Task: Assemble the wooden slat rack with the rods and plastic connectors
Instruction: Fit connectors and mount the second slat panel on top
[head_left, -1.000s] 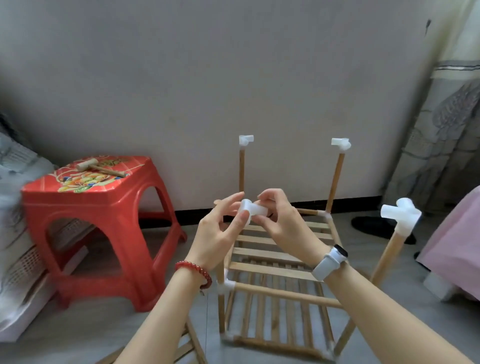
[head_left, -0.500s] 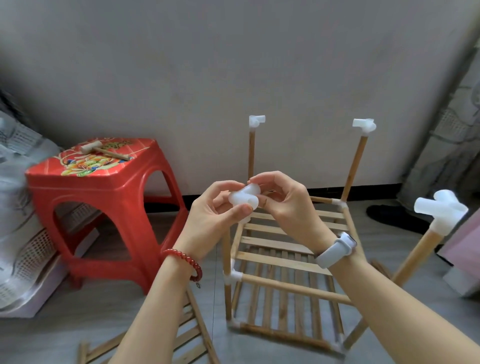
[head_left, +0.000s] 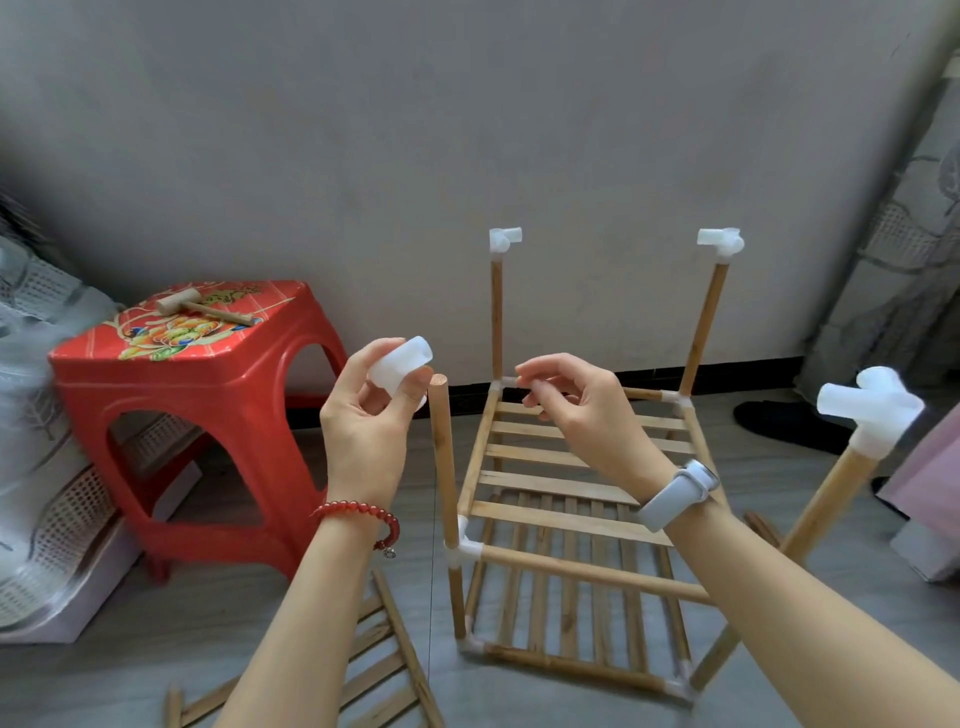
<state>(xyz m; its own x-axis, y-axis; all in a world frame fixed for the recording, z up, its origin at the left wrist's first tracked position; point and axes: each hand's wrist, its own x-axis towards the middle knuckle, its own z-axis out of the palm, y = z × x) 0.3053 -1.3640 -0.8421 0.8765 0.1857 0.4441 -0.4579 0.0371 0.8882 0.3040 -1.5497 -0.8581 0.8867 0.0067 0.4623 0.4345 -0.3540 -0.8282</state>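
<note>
A translucent white plastic connector (head_left: 399, 365), a stubby tube with an open round mouth, is pinched in the fingers (head_left: 410, 387) of the left hand (head_left: 366, 415), raised just left of the bare top of a round wooden rod (head_left: 442, 457). The smooth, pale rod stands upright at the near left corner of the wooden slat rack (head_left: 561, 499) on the floor (head_left: 156, 623). The right hand (head_left: 576, 410) hovers over the upper slat shelf with fingers loosely curled and thumb near forefinger; whether it holds anything I cannot tell. Three other upright rods carry white plastic connectors on top: the back left (head_left: 503, 240), the back right (head_left: 721, 240), and the large near right one (head_left: 868, 404). Flat slats form two tiers joined by white corner pieces. A spare slat panel (head_left: 384, 670) lies on the grey floor beside the left forearm. To the left stands a glossy red plastic stool (head_left: 197, 415) with a small wooden mallet (head_left: 200, 306) on its printed top.
</note>
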